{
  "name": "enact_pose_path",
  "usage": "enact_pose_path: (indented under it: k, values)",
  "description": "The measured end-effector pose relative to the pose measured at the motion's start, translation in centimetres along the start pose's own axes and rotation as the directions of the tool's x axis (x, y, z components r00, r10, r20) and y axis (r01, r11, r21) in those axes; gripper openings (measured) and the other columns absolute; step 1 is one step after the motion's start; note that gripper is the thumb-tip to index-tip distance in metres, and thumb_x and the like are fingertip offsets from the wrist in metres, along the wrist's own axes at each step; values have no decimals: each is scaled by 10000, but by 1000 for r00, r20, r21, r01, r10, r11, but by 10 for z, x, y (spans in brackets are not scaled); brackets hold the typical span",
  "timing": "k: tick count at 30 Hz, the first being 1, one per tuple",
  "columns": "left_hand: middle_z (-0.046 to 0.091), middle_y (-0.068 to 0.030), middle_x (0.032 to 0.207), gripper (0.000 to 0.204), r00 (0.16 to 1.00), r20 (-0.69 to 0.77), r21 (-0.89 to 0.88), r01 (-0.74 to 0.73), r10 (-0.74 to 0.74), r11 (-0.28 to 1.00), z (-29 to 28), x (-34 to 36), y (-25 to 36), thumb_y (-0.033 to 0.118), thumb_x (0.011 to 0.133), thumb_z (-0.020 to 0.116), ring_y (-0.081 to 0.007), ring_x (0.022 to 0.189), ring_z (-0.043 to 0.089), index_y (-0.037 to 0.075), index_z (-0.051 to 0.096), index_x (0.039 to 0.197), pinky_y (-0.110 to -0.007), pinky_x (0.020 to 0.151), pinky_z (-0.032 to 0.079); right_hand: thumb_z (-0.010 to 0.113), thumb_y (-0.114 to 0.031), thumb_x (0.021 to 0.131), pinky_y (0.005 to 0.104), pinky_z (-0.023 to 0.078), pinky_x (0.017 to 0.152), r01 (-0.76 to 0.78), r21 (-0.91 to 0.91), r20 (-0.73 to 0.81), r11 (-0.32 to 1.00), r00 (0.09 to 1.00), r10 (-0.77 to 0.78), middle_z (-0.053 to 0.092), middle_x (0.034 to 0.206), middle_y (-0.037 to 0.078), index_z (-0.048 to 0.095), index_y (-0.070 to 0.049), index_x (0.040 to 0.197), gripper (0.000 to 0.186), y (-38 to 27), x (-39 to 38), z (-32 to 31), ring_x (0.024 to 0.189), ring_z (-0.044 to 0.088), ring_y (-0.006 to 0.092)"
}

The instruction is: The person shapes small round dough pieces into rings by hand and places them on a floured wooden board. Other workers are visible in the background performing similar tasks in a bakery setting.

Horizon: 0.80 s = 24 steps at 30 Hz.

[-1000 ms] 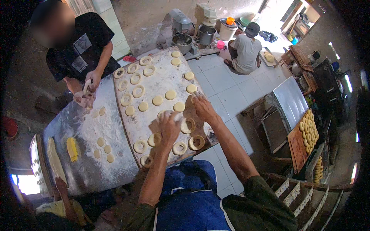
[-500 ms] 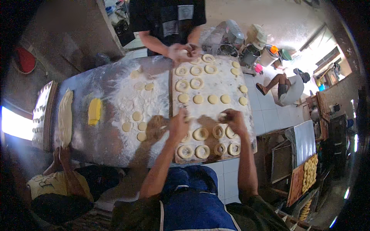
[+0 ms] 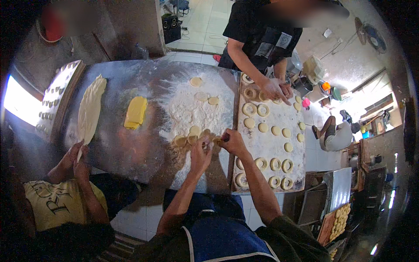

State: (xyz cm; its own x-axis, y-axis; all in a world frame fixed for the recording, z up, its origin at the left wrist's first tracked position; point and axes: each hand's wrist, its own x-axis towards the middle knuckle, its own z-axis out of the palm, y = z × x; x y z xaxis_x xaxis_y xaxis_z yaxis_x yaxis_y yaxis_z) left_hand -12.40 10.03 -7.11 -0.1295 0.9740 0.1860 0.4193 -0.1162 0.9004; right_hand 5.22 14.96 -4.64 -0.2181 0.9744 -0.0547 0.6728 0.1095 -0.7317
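Observation:
Both my hands are over the floured metal table, beside the left edge of the dough board (image 3: 294, 126). My left hand (image 3: 201, 153) is closed, fingers bent together; what they hold is too small to make out. My right hand (image 3: 233, 143) pinches a small piece of dough (image 3: 217, 141) close to the left fingertips. Just beyond my left hand, several flat dough discs lie on the flour, one of them a pale dough disc (image 3: 180, 140). On the board are rows of dough rings (image 3: 275, 164) and plain dough discs (image 3: 276, 130).
Across the table, a co-worker's hands (image 3: 278, 88) are over the board's far end. At left, another person grips a long dough strip (image 3: 91, 109). A yellow block (image 3: 136, 112) sits on the table. Someone crouches at right (image 3: 338, 135), and baked rings fill a tray (image 3: 340, 220).
My view has turned left. Both hands have moved left, off the board to the floured table. A single dough disc now lies on the board near where my right hand was.

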Motion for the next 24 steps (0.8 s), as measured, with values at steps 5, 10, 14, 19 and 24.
enact_pose_path:
  k: [5, 10, 14, 19, 24]
  values:
    - [689, -116, 995, 321, 969, 211, -358, 197, -127, 913, 13, 1, 17, 181, 858, 704, -179, 901, 647, 0, 660, 1120, -334, 819, 513, 777, -36, 737, 262, 483, 637, -57, 713, -102, 699, 978, 183, 615, 787, 3, 561, -29, 936, 294, -14, -39, -4, 721, 576, 91]
    - [675, -56, 984, 279, 885, 424, -448, 388, -191, 805, 19, 2, 34, 199, 908, 669, -138, 893, 624, 4, 663, 1107, -291, 797, 515, 774, -95, 766, 275, 504, 662, -122, 485, -235, 866, 936, 263, 655, 824, 71, 544, -23, 1000, 336, -19, -55, -12, 741, 604, 109]
    - [666, -60, 1020, 255, 862, 492, -519, 406, -125, 752, 25, 3, 40, 168, 914, 660, -143, 920, 619, 17, 640, 1118, -292, 808, 516, 769, -75, 759, 294, 508, 659, -160, 552, -145, 819, 948, 282, 668, 865, 98, 497, -32, 1102, 441, -26, -65, -25, 752, 616, 135]
    - [636, -91, 1068, 412, 724, 675, -702, 690, -147, 177, 29, -4, 51, 57, 861, 678, -168, 948, 617, 37, 489, 1227, -303, 811, 529, 656, -103, 826, 291, 514, 640, -139, 806, 110, 576, 990, 86, 649, 832, 101, 446, -49, 1159, 397, -24, -81, -50, 706, 631, 155]
    - [574, -38, 954, 458, 807, 590, -741, 527, 30, 417, 44, -18, 68, -62, 743, 628, -167, 837, 571, 91, 480, 1149, -284, 734, 490, 457, -314, 946, 345, 495, 672, -268, 863, 92, 429, 917, 388, 632, 819, 100, 538, -36, 1081, 320, 1, -84, -50, 726, 611, 218]
